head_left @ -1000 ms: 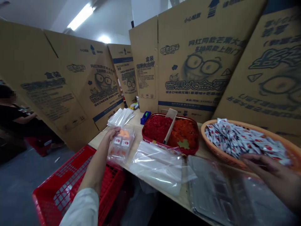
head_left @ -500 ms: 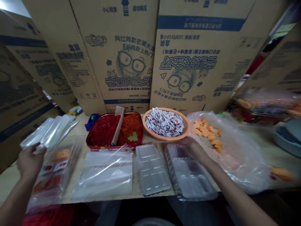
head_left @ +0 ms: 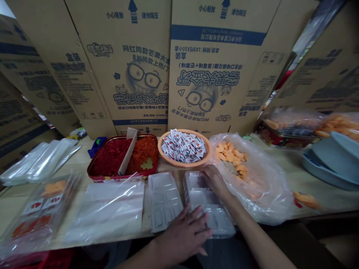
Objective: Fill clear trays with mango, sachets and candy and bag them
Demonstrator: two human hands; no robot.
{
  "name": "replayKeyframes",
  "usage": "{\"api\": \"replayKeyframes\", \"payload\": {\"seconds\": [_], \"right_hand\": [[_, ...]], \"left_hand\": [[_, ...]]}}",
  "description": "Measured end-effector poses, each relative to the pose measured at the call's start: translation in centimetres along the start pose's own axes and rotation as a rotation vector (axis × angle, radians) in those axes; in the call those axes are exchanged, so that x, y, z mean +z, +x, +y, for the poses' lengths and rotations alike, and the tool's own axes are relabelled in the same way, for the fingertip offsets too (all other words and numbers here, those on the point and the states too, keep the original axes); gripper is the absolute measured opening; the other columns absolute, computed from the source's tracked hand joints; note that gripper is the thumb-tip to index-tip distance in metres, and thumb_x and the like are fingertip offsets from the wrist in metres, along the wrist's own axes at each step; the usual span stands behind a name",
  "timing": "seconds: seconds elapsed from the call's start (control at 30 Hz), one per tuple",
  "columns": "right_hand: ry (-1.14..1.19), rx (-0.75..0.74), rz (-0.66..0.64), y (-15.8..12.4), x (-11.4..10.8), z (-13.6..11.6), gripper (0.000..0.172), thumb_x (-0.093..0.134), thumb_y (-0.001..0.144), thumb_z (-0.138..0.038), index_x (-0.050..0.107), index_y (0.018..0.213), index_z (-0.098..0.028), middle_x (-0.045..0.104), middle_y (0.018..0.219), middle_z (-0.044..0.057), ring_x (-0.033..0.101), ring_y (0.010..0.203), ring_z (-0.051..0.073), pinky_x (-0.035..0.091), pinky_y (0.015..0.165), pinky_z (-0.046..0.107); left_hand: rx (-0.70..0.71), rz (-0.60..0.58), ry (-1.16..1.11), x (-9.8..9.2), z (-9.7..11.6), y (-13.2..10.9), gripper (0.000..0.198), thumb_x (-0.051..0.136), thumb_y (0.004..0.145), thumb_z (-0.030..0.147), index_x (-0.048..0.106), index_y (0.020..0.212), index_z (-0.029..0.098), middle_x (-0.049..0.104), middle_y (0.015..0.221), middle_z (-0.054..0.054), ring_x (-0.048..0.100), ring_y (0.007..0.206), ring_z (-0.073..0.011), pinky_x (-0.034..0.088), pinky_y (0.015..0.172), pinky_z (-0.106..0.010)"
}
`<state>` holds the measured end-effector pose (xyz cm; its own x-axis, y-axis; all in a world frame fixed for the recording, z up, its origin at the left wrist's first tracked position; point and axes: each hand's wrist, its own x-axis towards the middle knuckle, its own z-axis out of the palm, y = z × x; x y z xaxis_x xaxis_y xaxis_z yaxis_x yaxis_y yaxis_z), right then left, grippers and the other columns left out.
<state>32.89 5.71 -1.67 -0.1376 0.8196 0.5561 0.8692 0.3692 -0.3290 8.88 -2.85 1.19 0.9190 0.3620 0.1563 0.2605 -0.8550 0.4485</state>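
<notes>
My left hand (head_left: 185, 233), its fingers spread, is over the near edges of two clear plastic trays and holds nothing. My right hand (head_left: 214, 183) has its fingers curled on the far right rim of the deeper stack of compartment trays (head_left: 220, 218); the thumb is hidden. To its left lies another clear tray (head_left: 164, 200) with several moulded compartments. Flat clear bags (head_left: 112, 209) lie further left. Beyond them, a filled, bagged tray (head_left: 42, 205) shows orange pieces, white-and-red sachets and red pieces.
Behind the trays stand a red tin (head_left: 95, 175) of red and orange pieces split by a cardboard divider, and an orange basket (head_left: 182, 164) of sachets. A plastic bag (head_left: 269, 198) of orange pieces lies right. Blue basins (head_left: 331, 175) are far right; cardboard boxes (head_left: 140, 56) wall the back.
My left hand has left the bagged tray at the far left and come across to the plastic trays. My right hand stays at the deeper tray's far corner. The view has swung right.
</notes>
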Motion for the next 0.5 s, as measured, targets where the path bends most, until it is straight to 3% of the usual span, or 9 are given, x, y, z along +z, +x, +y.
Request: {"api": "replayKeyframes", "payload": {"seconds": [0.07,0.13,0.2,0.27,0.33,0.43,0.5], "right_hand": [[0.02,-0.033,0.055,-0.1,-0.3,-0.1,0.027,0.039,0.088,-0.027,0.062,0.08,-0.015,0.06,0.077,0.009,0.053,0.078,0.021,0.044,0.067,0.033],[0.064,-0.08,0.117,-0.1,-1.0,-0.5,0.023,0.04,0.088,-0.025,0.061,0.086,-0.017,0.059,0.08,0.008,0.052,0.08,0.02,0.045,0.068,0.032],[0.117,-0.101,0.2,0.0,-2.1,-1.3,0.018,0.043,0.087,-0.023,0.06,0.091,-0.018,0.059,0.083,0.007,0.052,0.082,0.019,0.045,0.07,0.032],[0.168,-0.096,0.278,0.4,-3.5,-2.5,0.015,0.046,0.086,-0.021,0.059,0.094,-0.02,0.059,0.084,0.006,0.052,0.083,0.019,0.044,0.071,0.032],[0.218,-0.104,0.285,1.1,-4.7,-3.7,0.012,0.049,0.086,-0.021,0.059,0.093,-0.021,0.059,0.084,0.005,0.053,0.083,0.018,0.044,0.072,0.032],[0.276,-0.077,0.218,2.4,-5.6,-3.7,0.014,0.049,0.085,-0.027,0.058,0.095,-0.022,0.06,0.091,0.006,0.054,0.089,0.018,0.044,0.076,0.032],[0.225,0.114,0.227,3.1,-5.6,-1.4,0.018,0.045,0.087,-0.029,0.057,0.096,-0.019,0.06,0.094,0.007,0.054,0.09,0.018,0.044,0.077,0.032]], "left_hand": [[-0.018,-0.001,-0.097,1.6,0.4,1.1,0.064,0.054,0.08,0.021,0.028,0.135,0.039,0.031,0.143,0.0,0.02,0.134,-0.0216,0.003,0.112,-0.04],[-0.023,0.075,-0.184,2.4,0.2,1.3,0.067,0.057,0.078,0.023,0.027,0.136,0.04,0.028,0.144,0.0,0.018,0.134,-0.0257,0.003,0.111,-0.045],[-0.059,0.283,-0.301,2.6,-0.1,1.3,0.076,0.062,0.073,0.03,0.023,0.137,0.039,0.019,0.148,-0.001,0.011,0.135,-0.0308,0.005,0.109,-0.051],[-0.201,0.55,-0.533,2.3,-0.1,1.8,0.082,0.064,0.072,0.031,0.016,0.139,0.036,0.013,0.15,-0.004,0.01,0.135,-0.0319,0.012,0.108,-0.053],[-0.4,0.689,-0.913,1.4,0.2,2.9,0.082,0.063,0.074,0.027,0.015,0.14,0.032,0.021,0.147,-0.011,0.027,0.131,-0.0301,0.028,0.104,-0.049],[-0.651,0.629,-1.431,-0.2,0.5,4.8,0.069,0.065,0.071,0.023,0.032,0.13,0.023,0.052,0.123,-0.017,0.057,0.103,-0.0285,0.047,0.084,-0.043],[-0.749,0.613,-1.592,-1.1,0.3,5.4,0.059,0.068,0.067,0.02,0.042,0.119,0.019,0.062,0.107,-0.014,0.063,0.089,-0.0274,0.05,0.076,-0.041]]}}
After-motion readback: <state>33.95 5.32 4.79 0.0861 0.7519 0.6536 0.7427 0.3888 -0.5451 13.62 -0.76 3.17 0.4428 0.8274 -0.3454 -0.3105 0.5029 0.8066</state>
